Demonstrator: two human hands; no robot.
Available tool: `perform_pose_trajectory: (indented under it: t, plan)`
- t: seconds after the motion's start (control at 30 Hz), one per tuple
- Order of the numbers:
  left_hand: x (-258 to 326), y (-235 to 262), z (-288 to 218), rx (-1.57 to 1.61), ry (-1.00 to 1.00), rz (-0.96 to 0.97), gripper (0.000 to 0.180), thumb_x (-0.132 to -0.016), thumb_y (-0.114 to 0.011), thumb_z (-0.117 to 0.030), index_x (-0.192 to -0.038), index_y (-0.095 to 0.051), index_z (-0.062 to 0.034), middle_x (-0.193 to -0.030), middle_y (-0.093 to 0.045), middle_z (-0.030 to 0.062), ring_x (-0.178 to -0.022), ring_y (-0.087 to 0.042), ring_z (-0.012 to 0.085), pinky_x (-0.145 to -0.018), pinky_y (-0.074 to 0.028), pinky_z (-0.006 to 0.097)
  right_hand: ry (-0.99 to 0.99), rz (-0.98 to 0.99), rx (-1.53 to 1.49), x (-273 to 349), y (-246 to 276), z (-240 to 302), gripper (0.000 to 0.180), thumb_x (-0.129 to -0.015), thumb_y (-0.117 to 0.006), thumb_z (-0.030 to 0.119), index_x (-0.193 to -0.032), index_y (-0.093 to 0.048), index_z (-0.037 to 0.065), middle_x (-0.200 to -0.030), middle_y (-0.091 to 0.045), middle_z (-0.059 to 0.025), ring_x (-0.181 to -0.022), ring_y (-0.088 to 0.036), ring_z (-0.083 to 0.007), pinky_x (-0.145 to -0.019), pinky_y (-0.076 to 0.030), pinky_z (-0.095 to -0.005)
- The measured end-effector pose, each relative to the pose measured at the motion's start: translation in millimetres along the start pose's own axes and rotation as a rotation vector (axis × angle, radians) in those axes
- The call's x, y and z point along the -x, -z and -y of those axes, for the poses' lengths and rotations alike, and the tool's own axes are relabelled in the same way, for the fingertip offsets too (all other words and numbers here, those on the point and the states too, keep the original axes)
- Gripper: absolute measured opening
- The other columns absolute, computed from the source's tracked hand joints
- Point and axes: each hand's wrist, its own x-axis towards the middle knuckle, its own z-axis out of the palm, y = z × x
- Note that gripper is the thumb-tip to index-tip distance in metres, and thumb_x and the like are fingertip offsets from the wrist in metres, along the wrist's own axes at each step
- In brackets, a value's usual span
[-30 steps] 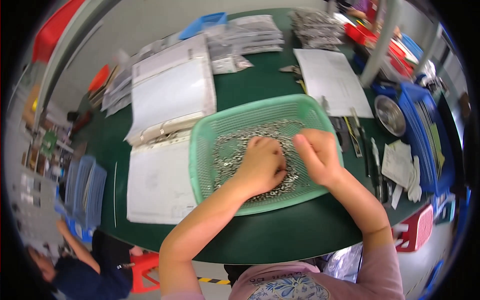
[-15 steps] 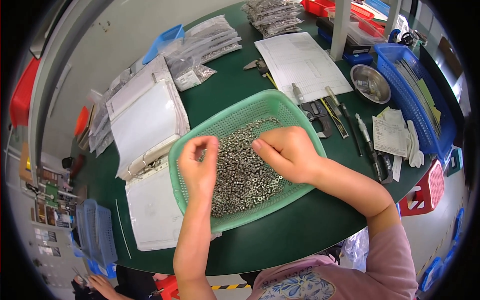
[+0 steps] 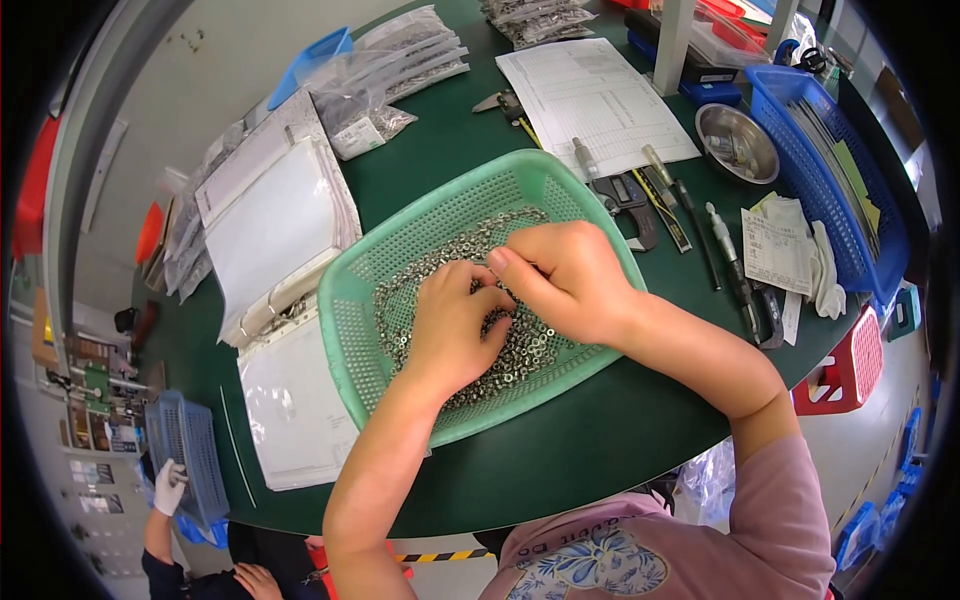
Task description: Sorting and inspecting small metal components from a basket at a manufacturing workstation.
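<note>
In the head view, I have a heap of small metal nuts (image 3: 520, 362) lying inside the green perforated basket (image 3: 349, 345), on the dark green tabletop (image 3: 570, 445). The left hand (image 3: 455, 322) is low over the heap, fingers curled, with a gap showing between thumb and forefinger; I can't tell whether a nut sits in that curl. The right hand (image 3: 562, 282) is loosely fisted just beside it, thumb laid toward the bent forefinger; whatever it might pinch is hidden from me.

My first worry is a dropped piece: the nuts look alike, so one slipping from a loose grip could vanish into the heap. With the hands this close, a knock between them might cause it. The right wrist crosses above the basket's rim; leaning on that edge could tilt the basket and spill nuts. A sideways shove could also push it into the digital micrometer (image 3: 641, 212) nearby.
</note>
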Motion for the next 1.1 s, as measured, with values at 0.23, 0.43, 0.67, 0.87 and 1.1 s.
perform_pose_trajectory:
  t: [0.23, 0.43, 0.67, 0.87, 1.1]
  plan:
    - [-3.3, -6.4, -1.5, -0.067, -0.081, -0.009, 0.010, -0.063, -0.062, -0.005, -0.072, -0.059, -0.0085, -0.083, -0.052, 0.0052, -0.087, -0.047, 0.0252, -0.078, -0.036, 0.038, 0.093, -0.017, -0.015, 1.1, -2.0, -4.7, 0.026, -0.081, -0.051, 0.013, -0.057, -0.052, 0.002, -0.050, -0.049, -0.0099, -0.043, -0.046, -0.0242, -0.042, -0.034, -0.0334]
    - [-3.6, 9.6, -3.7, 0.414, 0.176, -0.170, 0.013, -0.070, -0.061, 0.001, -0.081, -0.059, -0.0045, -0.078, -0.057, 0.0058, -0.077, -0.054, 0.0197, -0.074, -0.042, 0.032, 0.033, 0.048, 0.022, 1.3, 0.2, -0.2, 0.029, -0.080, -0.050, 0.020, -0.057, -0.050, 0.002, -0.052, -0.048, -0.0138, -0.048, -0.047, -0.0313, -0.044, -0.035, -0.0392]
    - [0.3, 23.1, -7.8, 0.990, 0.294, -0.277, 0.013, -0.073, -0.061, 0.005, -0.085, -0.057, 0.0011, -0.086, -0.059, 0.0061, -0.082, -0.055, 0.0125, -0.071, -0.046, 0.024, -0.014, 0.111, -0.012, 1.2, -0.2, -0.4, 0.030, -0.082, -0.049, 0.018, -0.058, -0.048, 0.000, -0.050, -0.043, -0.0145, -0.046, -0.042, -0.0312, -0.044, -0.033, -0.0380]
    - [2.3, 26.9, -5.8, 1.059, 0.298, -0.254, 0.014, -0.075, -0.060, 0.005, -0.087, -0.057, 0.0017, -0.087, -0.060, 0.0072, -0.081, -0.055, 0.0112, -0.070, -0.046, 0.021, -0.021, 0.103, -0.015, 0.6, 1.4, 1.6, 0.030, -0.082, -0.049, 0.019, -0.059, -0.049, 0.001, -0.051, -0.044, -0.0146, -0.047, -0.042, -0.0319, -0.045, -0.033, -0.0386]
    - [4.4, 27.1, -1.3, 1.190, 0.363, -0.223, 0.013, -0.077, -0.059, 0.001, -0.090, -0.057, 0.0014, -0.088, -0.060, 0.0076, -0.080, -0.057, 0.0115, -0.070, -0.046, 0.021, 0.018, 0.114, -0.006, 0.0, 2.3, 2.0, 0.031, -0.082, -0.047, 0.024, -0.060, -0.053, 0.004, -0.055, -0.052, -0.0149, -0.054, -0.051, -0.0346, -0.048, -0.038, -0.0426]
